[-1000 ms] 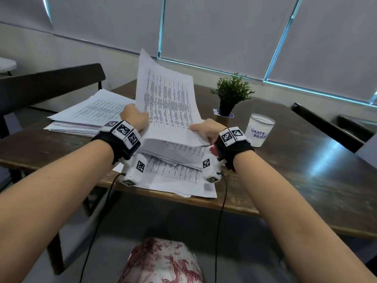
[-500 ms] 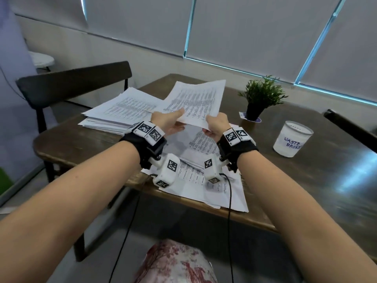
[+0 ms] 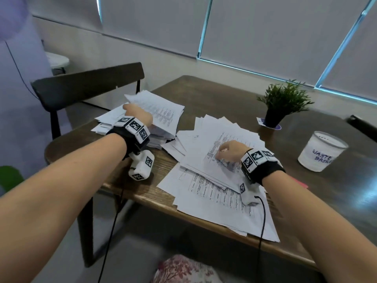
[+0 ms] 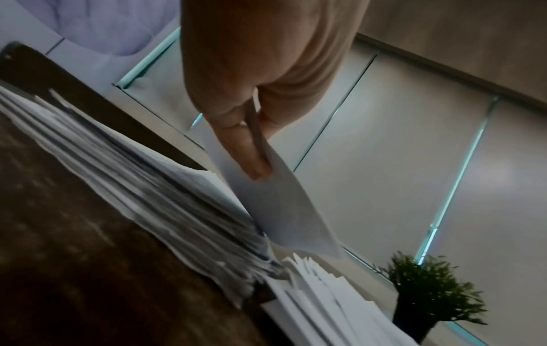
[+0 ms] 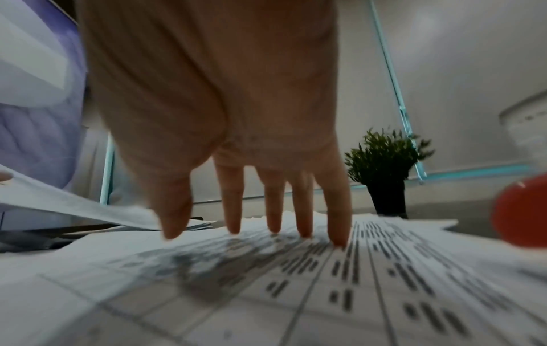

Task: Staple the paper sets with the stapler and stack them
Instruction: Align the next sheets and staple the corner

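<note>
left hand (image 3: 138,116) pinching paper set (image 3: 163,111) over stack (image 3: 163,133)

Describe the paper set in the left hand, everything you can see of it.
The paper set is white sheets printed with columns of small dark text, too blurred to read. The left hand pinches it near one edge, thumb and fingers on opposite faces. It hangs tilted, its free end curving down onto the tall stack at the table's left end. No staple can be made out.
</note>
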Demonstrator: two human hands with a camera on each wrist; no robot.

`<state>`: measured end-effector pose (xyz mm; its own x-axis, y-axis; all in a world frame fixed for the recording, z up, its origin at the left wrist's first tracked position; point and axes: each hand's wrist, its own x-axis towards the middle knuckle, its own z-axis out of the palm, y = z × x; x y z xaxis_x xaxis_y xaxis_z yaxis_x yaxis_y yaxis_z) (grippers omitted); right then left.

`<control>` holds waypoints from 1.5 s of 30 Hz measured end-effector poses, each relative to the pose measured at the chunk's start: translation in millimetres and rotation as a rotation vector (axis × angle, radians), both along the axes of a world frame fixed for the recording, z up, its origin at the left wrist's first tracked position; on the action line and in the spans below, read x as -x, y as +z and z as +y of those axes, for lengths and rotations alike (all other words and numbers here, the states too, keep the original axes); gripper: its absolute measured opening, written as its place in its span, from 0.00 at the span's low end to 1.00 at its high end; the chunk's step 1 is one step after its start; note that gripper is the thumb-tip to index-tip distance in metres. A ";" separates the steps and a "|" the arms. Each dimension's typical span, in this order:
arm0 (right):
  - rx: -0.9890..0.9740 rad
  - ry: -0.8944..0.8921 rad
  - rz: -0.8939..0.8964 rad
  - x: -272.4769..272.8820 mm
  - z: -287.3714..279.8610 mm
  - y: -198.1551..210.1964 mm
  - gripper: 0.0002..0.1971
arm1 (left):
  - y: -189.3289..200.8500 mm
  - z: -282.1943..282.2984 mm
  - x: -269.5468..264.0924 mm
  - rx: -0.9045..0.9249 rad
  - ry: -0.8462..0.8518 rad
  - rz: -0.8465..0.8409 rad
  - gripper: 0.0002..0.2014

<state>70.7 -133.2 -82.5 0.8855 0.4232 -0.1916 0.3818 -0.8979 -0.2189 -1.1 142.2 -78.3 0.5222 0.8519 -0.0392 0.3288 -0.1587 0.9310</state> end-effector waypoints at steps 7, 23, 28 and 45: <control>0.283 0.131 0.021 4.4 5.7 12.8 0.33 | -6.8 1.0 -3.8 -0.118 -0.119 0.420 0.58; 0.545 0.185 0.214 10.7 7.0 22.5 0.65 | -41.4 37.3 -40.7 -0.758 -0.707 1.010 0.61; 0.541 0.191 0.183 11.8 8.2 20.0 0.66 | -41.7 41.7 -26.8 -0.774 -0.664 0.839 0.76; 0.502 0.192 0.174 11.5 9.8 23.2 0.62 | -20.3 -30.5 -21.5 -0.952 -0.928 0.721 0.15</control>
